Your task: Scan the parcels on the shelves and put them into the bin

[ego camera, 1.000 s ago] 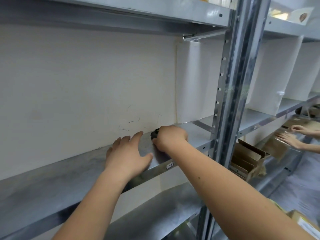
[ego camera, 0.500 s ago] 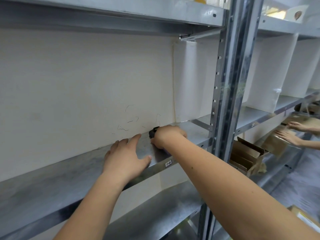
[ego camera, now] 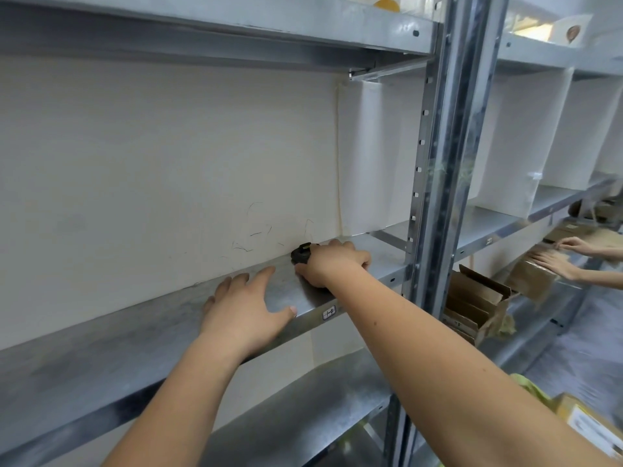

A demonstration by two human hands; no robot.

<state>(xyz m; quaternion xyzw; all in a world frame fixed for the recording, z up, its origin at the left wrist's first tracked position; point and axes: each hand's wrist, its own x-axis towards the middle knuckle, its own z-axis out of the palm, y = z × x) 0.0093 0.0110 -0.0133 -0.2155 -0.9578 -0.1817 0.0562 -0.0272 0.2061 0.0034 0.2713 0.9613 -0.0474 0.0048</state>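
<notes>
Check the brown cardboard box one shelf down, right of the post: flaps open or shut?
Open. The cardboard box has its top flaps raised, its inside showing.

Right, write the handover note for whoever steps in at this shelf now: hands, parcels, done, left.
Left hand: open, flat on the bare grey metal shelf.
Right hand: curled, resting on the same shelf, with a small black scanner at its index finger; what it grips is hidden.
Parcels: none on this shelf section. Open brown cardboard boxes sit on the lower shelf to the right, where another person's hands work. A yellow-brown parcel shows at bottom right.
Done: cannot tell. Left: find, scan and bin remaining parcels; the bin is out of view.
</notes>
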